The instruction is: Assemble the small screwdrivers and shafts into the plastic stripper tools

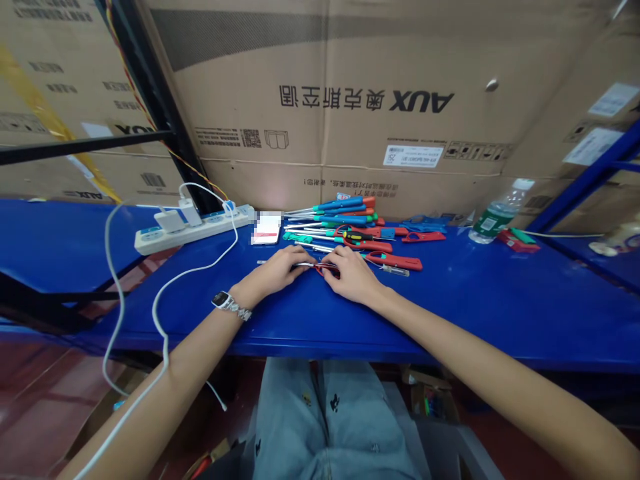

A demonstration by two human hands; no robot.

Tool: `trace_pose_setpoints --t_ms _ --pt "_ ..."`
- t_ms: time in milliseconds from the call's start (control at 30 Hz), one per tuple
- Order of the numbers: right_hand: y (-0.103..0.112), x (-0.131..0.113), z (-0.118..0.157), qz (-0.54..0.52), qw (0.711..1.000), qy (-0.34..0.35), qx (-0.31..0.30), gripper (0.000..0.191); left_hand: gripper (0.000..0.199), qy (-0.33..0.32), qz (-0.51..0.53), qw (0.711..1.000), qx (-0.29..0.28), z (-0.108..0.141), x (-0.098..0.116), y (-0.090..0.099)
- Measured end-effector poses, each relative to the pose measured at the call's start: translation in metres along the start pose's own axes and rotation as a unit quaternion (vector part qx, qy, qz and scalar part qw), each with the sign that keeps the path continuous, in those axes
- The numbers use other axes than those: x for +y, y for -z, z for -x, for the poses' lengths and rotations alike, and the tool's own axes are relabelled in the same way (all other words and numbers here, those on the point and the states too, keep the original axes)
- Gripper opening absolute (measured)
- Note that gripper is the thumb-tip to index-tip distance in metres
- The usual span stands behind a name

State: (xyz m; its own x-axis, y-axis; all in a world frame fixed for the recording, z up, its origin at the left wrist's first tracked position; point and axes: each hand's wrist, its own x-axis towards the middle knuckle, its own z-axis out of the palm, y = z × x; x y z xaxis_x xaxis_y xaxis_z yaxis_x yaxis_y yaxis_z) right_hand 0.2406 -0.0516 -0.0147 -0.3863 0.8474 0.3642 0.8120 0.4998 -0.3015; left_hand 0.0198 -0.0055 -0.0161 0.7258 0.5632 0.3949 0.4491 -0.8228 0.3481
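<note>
My left hand (280, 270) pinches the metal tube end of a red long-nosed lighter (329, 267) low over the blue shelf. My right hand (354, 275) is closed round its red handle, and my fingers hide most of it. Just beyond both hands lies a row of similar lighters (395, 261) with metal tubes and red, blue or green handles. A yellow and black screwdriver (357, 235) rests on top of them. Near my right hand is a small clear-handled screwdriver (395, 270).
At the left, a white power strip (200, 230) holds chargers, with a white cable (165, 293) looping past my left forearm. A phone (267, 228) lies beside it. Blue and red handle pieces (424, 237) and a water bottle (500, 212) stand right. A large cardboard box (350, 147) backs the shelf.
</note>
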Motion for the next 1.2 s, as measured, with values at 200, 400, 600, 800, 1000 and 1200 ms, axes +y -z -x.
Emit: trace_pose_setpoints --t_ms 200,400,600,800,1000,1200 --pt "0.0 0.002 0.005 0.009 1.0 0.015 0.004 0.018 0.026 -0.004 -0.032 0.999 -0.017 0.003 -0.002 0.006" --pt "-0.001 0.001 0.004 0.014 1.0 0.023 0.003 0.018 0.029 -0.014 -0.06 0.998 -0.023 0.006 -0.001 0.006" --pt "0.0 0.0 0.005 0.006 1.0 0.018 0.002 0.016 0.033 -0.003 -0.045 0.999 0.008 0.01 0.001 -0.003" --pt "-0.001 0.001 0.004 0.006 1.0 0.011 0.003 0.018 0.036 0.032 -0.031 0.999 0.014 0.009 0.005 -0.004" --pt "0.003 -0.003 0.005 0.008 1.0 0.001 0.001 0.022 0.032 0.04 -0.024 0.999 0.028 0.011 0.006 -0.005" --pt "0.01 -0.006 0.003 -0.027 0.999 0.003 0.038 0.023 0.03 0.03 -0.038 0.998 0.027 0.01 0.012 -0.002"
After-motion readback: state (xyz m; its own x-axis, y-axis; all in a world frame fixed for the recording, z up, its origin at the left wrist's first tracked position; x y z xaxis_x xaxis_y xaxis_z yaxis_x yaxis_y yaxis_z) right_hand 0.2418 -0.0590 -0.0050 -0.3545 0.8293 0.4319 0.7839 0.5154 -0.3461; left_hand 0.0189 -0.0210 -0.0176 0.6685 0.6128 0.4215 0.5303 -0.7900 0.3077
